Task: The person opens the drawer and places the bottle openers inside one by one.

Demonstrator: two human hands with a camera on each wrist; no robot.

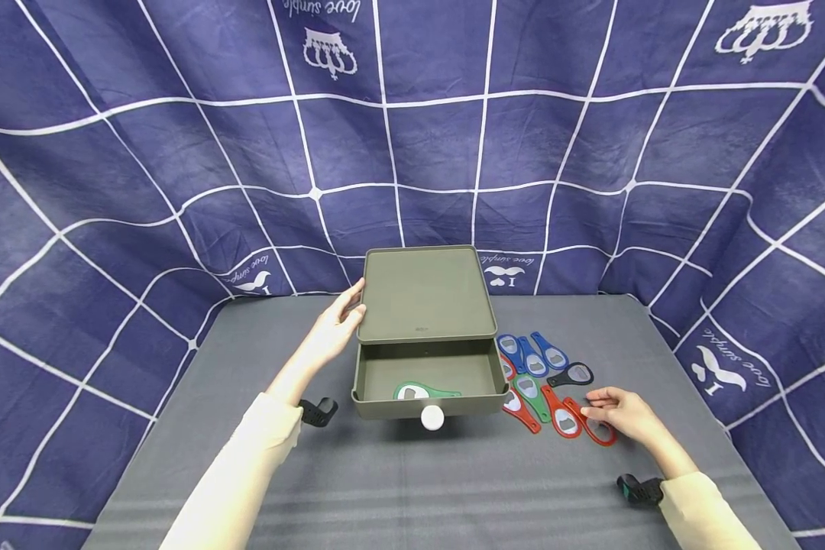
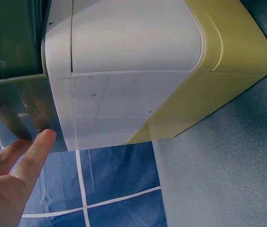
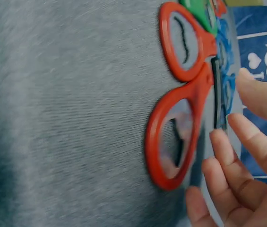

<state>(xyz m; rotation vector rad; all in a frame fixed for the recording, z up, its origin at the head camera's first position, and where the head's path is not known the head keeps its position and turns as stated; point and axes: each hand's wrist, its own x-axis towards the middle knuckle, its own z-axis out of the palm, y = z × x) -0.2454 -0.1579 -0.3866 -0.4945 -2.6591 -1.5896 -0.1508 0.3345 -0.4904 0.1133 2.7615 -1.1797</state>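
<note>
A dark olive box [image 1: 426,294] stands on the table with its front drawer [image 1: 385,410] pulled out by a white knob [image 1: 432,417]. Inside the drawer lies a green bottle opener [image 1: 411,392]. My left hand [image 1: 330,328] has its fingertips against the box's left side, fingers extended, as the left wrist view also shows. To the right of the box, my right hand [image 1: 622,412] hovers by the outermost red bottle opener [image 3: 153,142]. Its fingers [image 3: 223,146] are spread and loosely bent beside that opener's handle, with nothing held between them.
Between the box and my right hand lie several more openers: blue [image 1: 553,355], black [image 1: 579,373], green [image 1: 528,388] and red [image 1: 565,422]. Some overlap or touch. A blue curtain with white lines [image 1: 426,145] hangs behind the grey table [image 1: 399,489].
</note>
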